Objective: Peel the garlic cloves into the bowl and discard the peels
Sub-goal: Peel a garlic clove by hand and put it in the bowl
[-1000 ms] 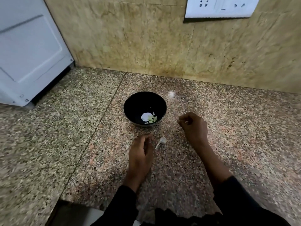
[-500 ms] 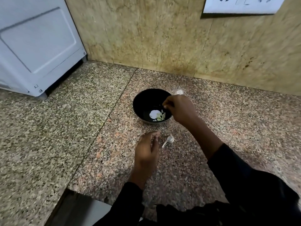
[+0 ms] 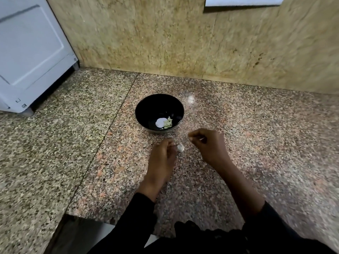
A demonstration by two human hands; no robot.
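Reaching forward from 2 black sleeves (image 3: 139, 215), both hands low over the speckled granite counter (image 3: 73, 162). Left hand (image 3: 162, 159) nearest, fingers curled downward, tips just beside a small pale garlic clove (image 3: 180, 147) that lies on the stone; cannot tell whether touching or holding it, since the fingers hide that side. Right hand (image 3: 209, 145) a little farther and to the right, fingers curled in with thumb and forefinger pressed together; a thin pale sliver at the pinch, too small to tell whether peel or something else. Clove between the 2 hands, closer to the left one, outside the bowl.

Just beyond the hands, a black bowl (image 3: 146, 107) upright on the counter, near the seam between 2 granite slabs. Inside, at the bottom toward the near right wall, a few pale green garlic pieces (image 3: 167, 123) next to a round white glare. Farther right of the bowl, a small bright light spot (image 3: 190, 99) on the stone.

Behind, a mottled tan tiled wall (image 3: 146, 33). At far left, a white appliance (image 3: 31, 52) on short feet. At the top right edge, the lower rim of a white socket plate (image 3: 242, 0).
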